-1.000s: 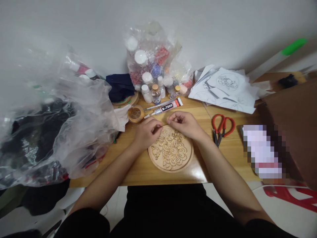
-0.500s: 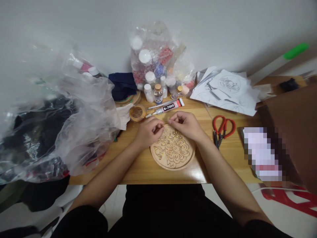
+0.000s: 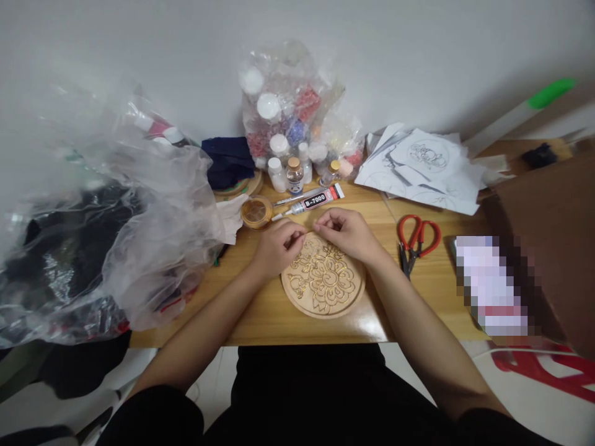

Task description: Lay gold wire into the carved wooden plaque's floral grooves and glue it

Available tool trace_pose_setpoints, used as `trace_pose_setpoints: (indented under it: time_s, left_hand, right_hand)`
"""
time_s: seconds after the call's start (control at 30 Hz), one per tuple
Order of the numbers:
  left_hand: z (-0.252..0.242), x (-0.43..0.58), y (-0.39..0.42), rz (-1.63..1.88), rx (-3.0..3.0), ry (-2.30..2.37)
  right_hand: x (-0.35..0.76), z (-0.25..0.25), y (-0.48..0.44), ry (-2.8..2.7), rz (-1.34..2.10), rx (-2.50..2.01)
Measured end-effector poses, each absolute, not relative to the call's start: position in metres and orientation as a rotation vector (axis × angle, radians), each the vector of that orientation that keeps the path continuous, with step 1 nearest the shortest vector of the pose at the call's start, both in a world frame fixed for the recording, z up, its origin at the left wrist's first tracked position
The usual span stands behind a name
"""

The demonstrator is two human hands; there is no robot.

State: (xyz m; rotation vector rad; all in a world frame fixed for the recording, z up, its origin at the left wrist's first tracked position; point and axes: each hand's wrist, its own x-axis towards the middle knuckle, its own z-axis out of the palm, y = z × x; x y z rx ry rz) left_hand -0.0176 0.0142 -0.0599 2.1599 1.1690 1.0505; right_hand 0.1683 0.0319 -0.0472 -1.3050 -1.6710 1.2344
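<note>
A round wooden board (image 3: 297,299) lies flat on the table, with raised gold outlines of a large flower and smaller curling shapes. Over its upper left edge, my left hand (image 3: 279,246) is closed in a pinch. My right hand (image 3: 346,232) pinches with thumb and forefinger above the upper right edge. The two sets of fingertips are close together, a small gap apart. Whatever they hold is too fine to make out. Just beyond the hands lie a B-7000 glue tube (image 3: 316,201) and a round amber-coloured roll or case (image 3: 256,212).
Red-handled pliers or cutters (image 3: 418,238) and a blurred-out phone (image 3: 490,285) lie to the right, by a brown box (image 3: 553,241). Printed drawings (image 3: 423,167), small bottles (image 3: 294,176) and a bag of jars (image 3: 283,105) stand behind. Crumpled plastic bags (image 3: 158,235) crowd the left.
The view has shifted very slightly. Both hands stay nearly in place over the board's top edge, still pinching, fingertips almost unmoved.
</note>
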Motion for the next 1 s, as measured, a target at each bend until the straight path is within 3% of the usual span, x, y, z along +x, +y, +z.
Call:
trace_pose_setpoints:
  time_s: [1.0]
  left_hand:
    - [-0.061,-0.0172,0.014,1.04,2.149,1.195]
  right_hand:
    - [0.1679,-0.0485,0.0324,-1.647,1.236,-1.334]
